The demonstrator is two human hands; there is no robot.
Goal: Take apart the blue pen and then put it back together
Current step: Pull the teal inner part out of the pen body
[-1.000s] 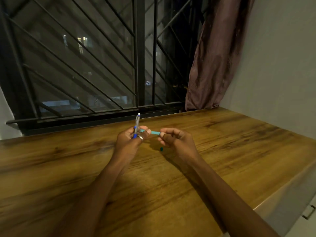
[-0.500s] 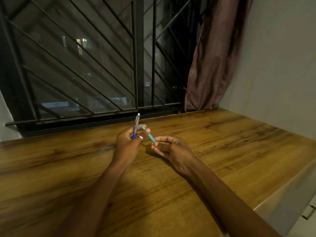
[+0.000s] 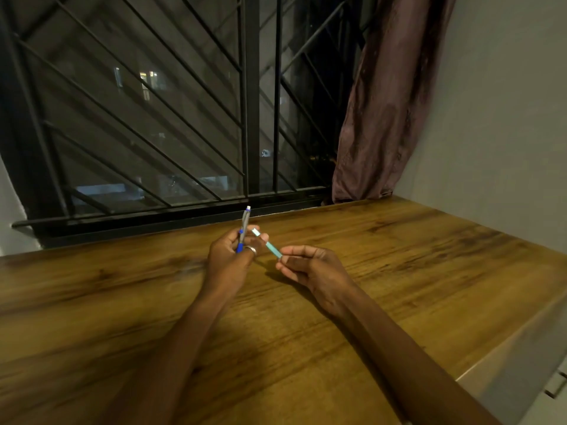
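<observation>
My left hand, with a ring on one finger, grips the upper half of the blue pen, a grey barrel with blue clip and white push button pointing up. My right hand pinches the lower end of a teal pen piece. That piece slants up and left, and its pale tip reaches the fingertips of my left hand. Both hands hover just above the wooden table. A small dark cap seen earlier on the table is hidden now.
A barred window runs along the table's far edge. A brownish curtain hangs at the back right beside a plain wall. The table's right edge drops off beside a pale cabinet.
My right hand has dropped slightly and turned the teal piece from lying level to slanting up towards my left hand. The left hand holds the grey barrel still.
</observation>
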